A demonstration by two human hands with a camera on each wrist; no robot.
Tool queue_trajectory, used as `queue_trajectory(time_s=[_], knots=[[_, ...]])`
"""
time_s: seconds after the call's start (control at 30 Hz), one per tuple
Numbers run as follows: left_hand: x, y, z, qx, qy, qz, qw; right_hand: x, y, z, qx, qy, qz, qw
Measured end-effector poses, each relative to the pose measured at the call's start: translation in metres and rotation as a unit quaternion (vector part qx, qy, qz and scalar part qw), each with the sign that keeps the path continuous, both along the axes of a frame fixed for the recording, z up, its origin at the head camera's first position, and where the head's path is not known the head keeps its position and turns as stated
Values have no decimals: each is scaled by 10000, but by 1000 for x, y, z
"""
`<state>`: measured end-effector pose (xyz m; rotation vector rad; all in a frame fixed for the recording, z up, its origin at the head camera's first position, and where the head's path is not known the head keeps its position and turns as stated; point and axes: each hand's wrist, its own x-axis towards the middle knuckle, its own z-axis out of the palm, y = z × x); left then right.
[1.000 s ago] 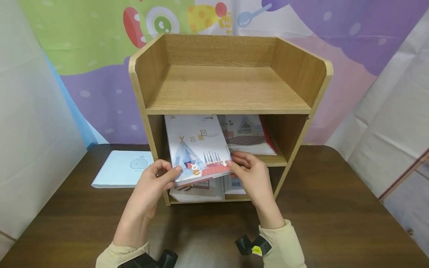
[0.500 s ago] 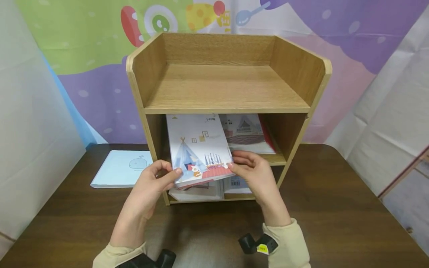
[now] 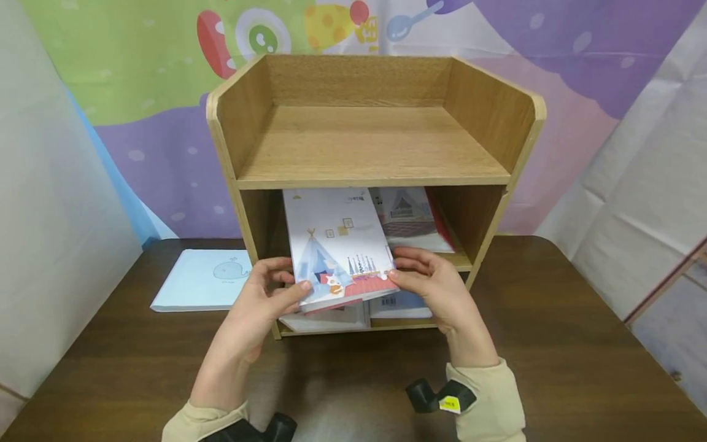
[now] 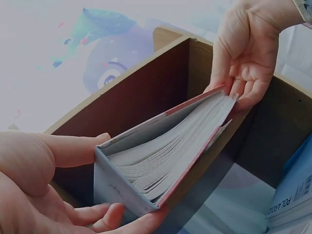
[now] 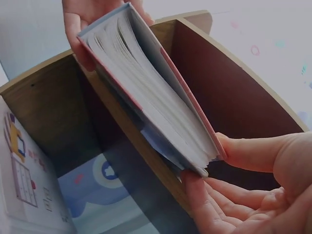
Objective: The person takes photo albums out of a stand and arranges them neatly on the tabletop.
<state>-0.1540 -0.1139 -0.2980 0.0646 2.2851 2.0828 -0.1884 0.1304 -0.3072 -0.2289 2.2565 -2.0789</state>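
A thick hardcover photo album [image 3: 342,252] with a blue tent and a small cat on its white cover lies tilted, half inside the shelf's middle compartment. Its near end sticks out past the shelf edge. My left hand [image 3: 270,294] grips the near left corner, thumb on the cover and fingers below. The near right corner is pinched by my right hand [image 3: 436,288], also thumb on top. In the left wrist view the loose pages [image 4: 165,151] show between the covers. The album's far end is hidden under the top board.
The wooden shelf unit [image 3: 375,141] stands on a dark brown table [image 3: 552,344]. A grey-and-red album [image 3: 411,221] lies in the middle compartment, to the right. More albums [image 3: 400,304] sit in the bottom compartment. A light blue album with a whale [image 3: 199,279] lies left of the shelf.
Both hands have shifted the album to the right in the middle compartment, so that it covers more of the grey-and-red album. They keep their grip on its near corners.
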Motion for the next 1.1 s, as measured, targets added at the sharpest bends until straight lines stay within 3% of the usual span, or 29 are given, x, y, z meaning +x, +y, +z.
queue_trajectory(time_s=[0.27, 0.63, 0.9, 1.1], knots=[[-1, 2, 1, -157, -41, -112, 9998, -1, 9, 1, -371, -178, 461, 9981], [0, 3, 4, -192, 33, -132, 9997, -2, 14, 2, -612, -324, 701, 9951], [-1, 6, 3, 130, 193, -185, 9996, -1, 19, 3, -579, -380, 738, 9949], [1, 8, -1, 343, 221, -405, 9983, 2, 26, 2, -454, -362, 893, 9943]])
